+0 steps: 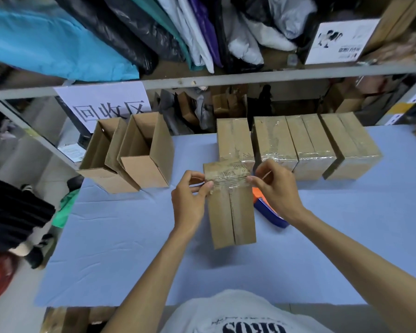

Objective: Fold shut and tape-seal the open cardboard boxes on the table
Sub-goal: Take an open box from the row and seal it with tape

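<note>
head view, left hand and right hand pinching tape across box

Left hand: thumb and fingers curled, pinching the left end of the tape strip.
Right hand: fingers curled, pinching the strip's right end.
Left forearm, right forearm: bare, reaching forward over the worktop, converging towards its middle.

Shut box mid-table, tape across far end — four sealed boxes behind, two open boxes left.
</note>
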`<state>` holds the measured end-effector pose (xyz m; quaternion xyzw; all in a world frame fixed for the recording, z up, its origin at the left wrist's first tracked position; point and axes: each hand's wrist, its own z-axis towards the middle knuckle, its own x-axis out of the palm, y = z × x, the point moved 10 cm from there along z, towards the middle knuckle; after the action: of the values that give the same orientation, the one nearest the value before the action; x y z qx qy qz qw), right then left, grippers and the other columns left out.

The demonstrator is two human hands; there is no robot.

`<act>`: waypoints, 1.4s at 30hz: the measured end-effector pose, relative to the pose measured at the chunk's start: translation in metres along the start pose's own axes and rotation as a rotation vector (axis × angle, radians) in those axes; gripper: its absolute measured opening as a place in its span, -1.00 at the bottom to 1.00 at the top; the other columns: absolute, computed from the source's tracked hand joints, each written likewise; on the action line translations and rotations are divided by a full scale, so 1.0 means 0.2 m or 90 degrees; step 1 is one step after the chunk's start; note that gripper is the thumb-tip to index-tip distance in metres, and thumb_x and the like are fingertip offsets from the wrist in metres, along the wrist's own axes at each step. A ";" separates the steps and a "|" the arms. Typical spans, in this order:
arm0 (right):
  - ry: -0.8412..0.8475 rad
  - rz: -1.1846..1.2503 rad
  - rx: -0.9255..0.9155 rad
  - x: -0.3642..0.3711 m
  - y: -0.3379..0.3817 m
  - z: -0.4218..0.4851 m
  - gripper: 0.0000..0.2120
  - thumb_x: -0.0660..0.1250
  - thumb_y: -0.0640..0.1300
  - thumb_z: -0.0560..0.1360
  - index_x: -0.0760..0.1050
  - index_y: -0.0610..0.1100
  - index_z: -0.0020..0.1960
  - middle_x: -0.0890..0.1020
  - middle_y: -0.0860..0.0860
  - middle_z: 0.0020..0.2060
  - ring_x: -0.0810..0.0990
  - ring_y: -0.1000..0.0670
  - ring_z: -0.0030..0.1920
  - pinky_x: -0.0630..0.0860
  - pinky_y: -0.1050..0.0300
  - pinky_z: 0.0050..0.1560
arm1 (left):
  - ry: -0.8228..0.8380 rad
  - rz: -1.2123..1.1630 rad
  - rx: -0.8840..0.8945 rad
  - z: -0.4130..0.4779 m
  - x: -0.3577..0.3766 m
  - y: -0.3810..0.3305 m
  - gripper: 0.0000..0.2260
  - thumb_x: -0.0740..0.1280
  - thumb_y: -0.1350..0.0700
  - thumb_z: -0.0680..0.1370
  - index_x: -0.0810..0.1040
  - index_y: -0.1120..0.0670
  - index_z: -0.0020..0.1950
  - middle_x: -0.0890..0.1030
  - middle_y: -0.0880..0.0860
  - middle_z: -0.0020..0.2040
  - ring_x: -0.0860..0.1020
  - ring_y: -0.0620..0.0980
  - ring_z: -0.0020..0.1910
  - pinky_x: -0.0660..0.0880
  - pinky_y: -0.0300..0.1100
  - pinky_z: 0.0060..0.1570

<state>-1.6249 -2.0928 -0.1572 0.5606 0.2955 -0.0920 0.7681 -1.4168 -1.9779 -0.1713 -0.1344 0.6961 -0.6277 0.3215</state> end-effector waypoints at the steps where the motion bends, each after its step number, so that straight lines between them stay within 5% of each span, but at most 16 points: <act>1: -0.006 0.011 -0.007 -0.01 0.02 0.00 -0.81 0.46 -0.13 0.46 0.45 -0.13 -0.18 0.54 0.14 -0.35 0.51 0.10 -0.43 0.37 0.39 -0.39 | 0.003 0.003 0.010 0.00 0.00 0.00 -0.84 0.46 0.24 0.48 0.53 0.01 -0.12 0.62 -0.15 -0.16 0.61 -0.23 -0.16 0.61 0.00 -0.05; 6: -0.002 0.034 -0.064 -0.01 0.07 -0.01 -0.86 0.46 -0.20 0.45 0.54 -0.01 -0.17 0.56 0.12 -0.28 0.51 0.07 -0.40 0.42 0.31 -0.30 | 0.019 0.059 0.053 -0.01 0.02 -0.02 -0.89 0.41 0.21 0.53 0.54 0.02 -0.05 0.59 -0.07 -0.04 0.61 -0.19 -0.07 0.59 -0.17 -0.09; 14: 0.044 -0.060 -0.164 0.01 0.17 0.00 -0.88 0.51 -0.13 0.42 0.61 -0.15 -0.19 0.51 0.14 -0.25 0.53 0.14 -0.32 0.41 0.38 -0.29 | 0.050 0.151 0.128 -0.02 0.05 -0.07 -0.88 0.37 0.22 0.54 0.60 0.01 -0.02 0.49 -0.08 0.03 0.53 -0.19 -0.01 0.45 -0.46 -0.15; 21: 0.081 -0.019 -0.146 0.02 0.17 -0.01 -0.92 0.53 -0.21 0.39 0.68 -0.13 -0.13 0.58 0.10 -0.21 0.58 0.11 -0.29 0.50 0.30 -0.26 | 0.029 0.096 0.112 -0.02 0.02 -0.08 -0.92 0.43 0.15 0.51 0.56 0.01 -0.08 0.57 -0.14 -0.08 0.58 -0.19 -0.10 0.52 -0.32 -0.13; 26: 0.073 0.075 -0.062 0.00 0.13 0.00 -0.80 0.57 -0.12 0.34 0.60 -0.11 -0.12 0.65 0.08 -0.27 0.62 0.05 -0.31 0.60 0.13 -0.26 | 0.044 0.108 0.114 -0.01 0.01 -0.08 -0.88 0.44 0.18 0.51 0.53 0.05 -0.19 0.57 -0.08 -0.14 0.57 -0.23 -0.15 0.47 -0.39 -0.18; 31: 0.021 0.078 -0.007 -0.01 0.08 -0.02 -0.68 0.60 -0.05 0.30 0.49 -0.08 -0.13 0.61 0.13 -0.28 0.60 0.08 -0.30 0.56 0.18 -0.28 | 0.052 0.102 0.094 -0.01 0.02 -0.07 -0.82 0.44 0.19 0.50 0.50 -0.01 -0.21 0.55 -0.09 -0.12 0.56 -0.24 -0.13 0.47 -0.40 -0.19; 34: 0.006 0.055 0.003 -0.02 0.05 -0.04 -0.70 0.58 0.01 0.31 0.49 -0.09 -0.22 0.61 0.06 -0.28 0.62 0.02 -0.26 0.59 0.01 -0.23 | 0.056 0.103 0.092 -0.01 0.02 -0.07 -0.81 0.44 0.18 0.50 0.50 -0.03 -0.22 0.55 -0.10 -0.12 0.56 -0.25 -0.13 0.47 -0.42 -0.19; 42: 0.028 0.022 -0.016 0.01 0.10 -0.05 -0.92 0.52 -0.09 0.39 0.66 -0.07 -0.23 0.59 0.02 -0.25 0.57 0.01 -0.27 0.55 -0.04 -0.20 | 0.061 0.124 0.099 -0.02 0.02 -0.08 -0.86 0.43 0.11 0.52 0.51 0.01 -0.19 0.53 -0.08 -0.10 0.55 -0.26 -0.11 0.46 -0.45 -0.19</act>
<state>-1.6160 -2.0768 -0.1443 0.5579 0.3038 -0.0625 0.7697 -1.4256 -1.9810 -0.1581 -0.0106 0.6693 -0.6514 0.3572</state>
